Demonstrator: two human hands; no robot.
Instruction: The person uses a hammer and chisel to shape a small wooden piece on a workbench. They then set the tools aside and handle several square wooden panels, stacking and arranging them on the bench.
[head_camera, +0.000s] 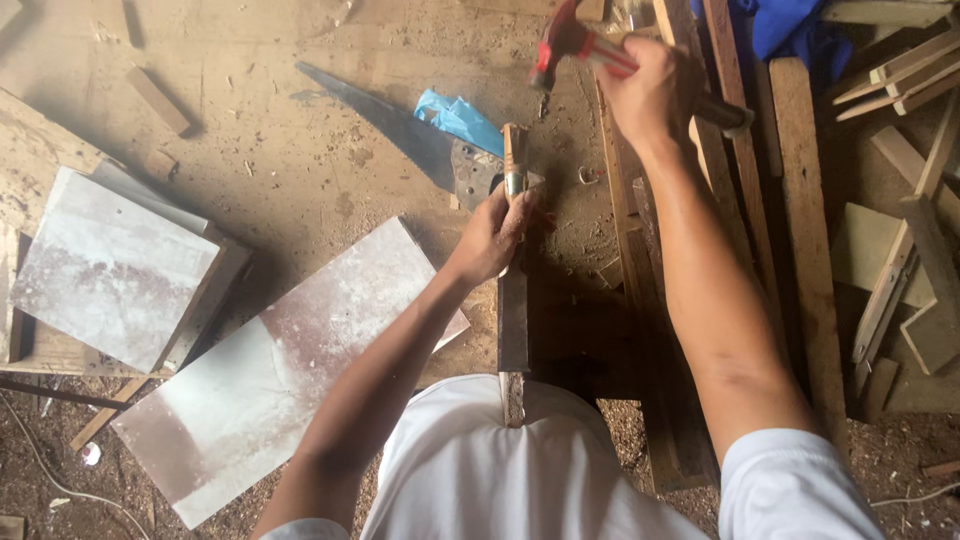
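Nearest the camera, the person's white shirt (500, 470) meets the near end of a narrow wooden strip (513, 310) that runs away across the dusty workbench (300, 150), and the left hand (495, 235) is closed around that strip near its far end, apparently steadying something small there, though what cannot be made out. The right hand (650, 95) is clenched on the handle of a red-headed hammer (570, 40) raised above the strip's far end, with a handsaw (400, 135) lying just left. A good strike would likely fall square, fingers kept clear.
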